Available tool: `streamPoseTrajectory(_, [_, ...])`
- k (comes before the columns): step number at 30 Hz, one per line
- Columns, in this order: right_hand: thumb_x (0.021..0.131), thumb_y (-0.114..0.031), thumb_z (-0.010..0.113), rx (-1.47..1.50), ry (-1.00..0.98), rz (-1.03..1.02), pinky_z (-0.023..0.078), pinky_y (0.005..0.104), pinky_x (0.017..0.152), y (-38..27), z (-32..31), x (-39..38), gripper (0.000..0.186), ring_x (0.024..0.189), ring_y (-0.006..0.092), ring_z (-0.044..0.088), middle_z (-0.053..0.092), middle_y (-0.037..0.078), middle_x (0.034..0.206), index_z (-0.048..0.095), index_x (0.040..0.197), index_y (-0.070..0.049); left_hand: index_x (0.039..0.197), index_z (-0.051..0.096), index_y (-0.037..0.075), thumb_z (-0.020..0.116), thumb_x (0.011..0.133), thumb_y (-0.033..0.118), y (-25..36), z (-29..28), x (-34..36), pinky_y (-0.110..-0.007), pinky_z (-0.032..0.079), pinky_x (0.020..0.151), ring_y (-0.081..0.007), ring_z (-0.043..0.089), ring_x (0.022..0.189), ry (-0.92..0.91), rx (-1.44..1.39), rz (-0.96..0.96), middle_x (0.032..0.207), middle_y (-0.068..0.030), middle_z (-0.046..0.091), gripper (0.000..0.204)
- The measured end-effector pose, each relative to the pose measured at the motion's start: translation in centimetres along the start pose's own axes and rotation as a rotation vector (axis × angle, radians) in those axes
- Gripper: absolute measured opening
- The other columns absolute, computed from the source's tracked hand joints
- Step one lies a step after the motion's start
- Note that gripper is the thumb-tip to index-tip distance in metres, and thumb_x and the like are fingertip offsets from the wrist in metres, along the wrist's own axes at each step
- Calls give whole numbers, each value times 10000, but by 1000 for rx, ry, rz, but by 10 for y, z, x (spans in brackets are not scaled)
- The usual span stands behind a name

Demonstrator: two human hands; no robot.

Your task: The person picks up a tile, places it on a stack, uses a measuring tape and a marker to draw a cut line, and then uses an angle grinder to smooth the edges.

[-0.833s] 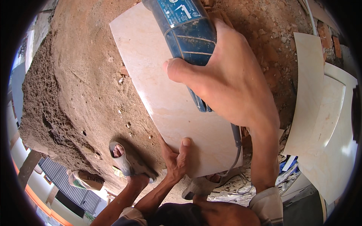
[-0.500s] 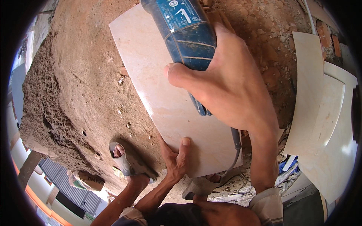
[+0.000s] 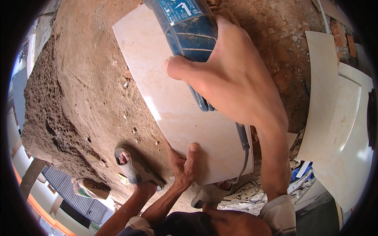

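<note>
The blue power tool (image 3: pixel 193 39) has shifted slightly leftward and farther away, over the pale tile (image 3: pixel 153 78) – apparently held steady for work. Right hand (image 3: pixel 244 86) wraps the tool; left hand (image 3: pixel 183 167) has its thumb on the near edge – its grip I cannot tell.

lots of bare brown dirt (image 3: pixel 94 74) around here, rough crumbly edge off to left. reddish rubble (image 3: pixel 285 47) up top right, couple brick chunks (image 3: pixel 351 47) at far side, plus thin white pipe (image 3: pixel 324 19). overlapping pale cream tiles (image 3: pixel 321 94) stacked along right, blue scrap (image 3: pixel 296 174) just below. lower left: crumpled bag (image 3: pixel 84 188), grey ridged sheet (image 3: pixel 65 185) near it
</note>
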State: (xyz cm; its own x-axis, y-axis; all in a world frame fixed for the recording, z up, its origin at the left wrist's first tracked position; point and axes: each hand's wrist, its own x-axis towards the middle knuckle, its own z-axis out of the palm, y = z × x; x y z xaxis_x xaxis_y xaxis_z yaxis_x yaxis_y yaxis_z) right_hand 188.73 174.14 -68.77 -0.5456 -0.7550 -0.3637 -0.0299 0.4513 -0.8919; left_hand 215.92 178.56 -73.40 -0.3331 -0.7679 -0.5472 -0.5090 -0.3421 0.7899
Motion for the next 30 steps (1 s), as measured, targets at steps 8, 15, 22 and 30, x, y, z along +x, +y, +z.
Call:
streamPoseTrajectory(8, [801,-232,759,-13,30,90,566,421,551,5,-11,-13,342,545,232,689,644,172,595,645,768,89,1597,306,-57,762,1012,409,-4,10,2,-446,472,1088,-285,565,1238,-39,30,11,1382,-221,549,877])
streamPoseTrajectory(15, [806,-227,758,-10,10,60,599,425,604,1,-1,-16,429,611,268,742,680,210,660,650,959,159,1607,301,-60,755,1017,414,-6,0,1,-439,471,1090,-280,558,1251,14,37,58,1399,-222,545,883])
streamPoseTrajectory(22, [835,-264,833,-8,8,122,549,389,571,0,-1,-20,418,581,183,664,661,89,699,648,1072,26,1607,301,-51,759,1015,410,1,2,-1,-431,475,1085,-270,566,1243,17,9,4,1390,-210,554,879])
streamPoseTrajectory(30, [815,-241,773,11,0,6,546,414,550,4,-4,-9,323,538,230,675,634,153,600,641,733,43,1588,321,-45,773,1004,428,4,3,0,-431,491,1064,-266,578,1223,24,5,-5,1380,-209,562,877])
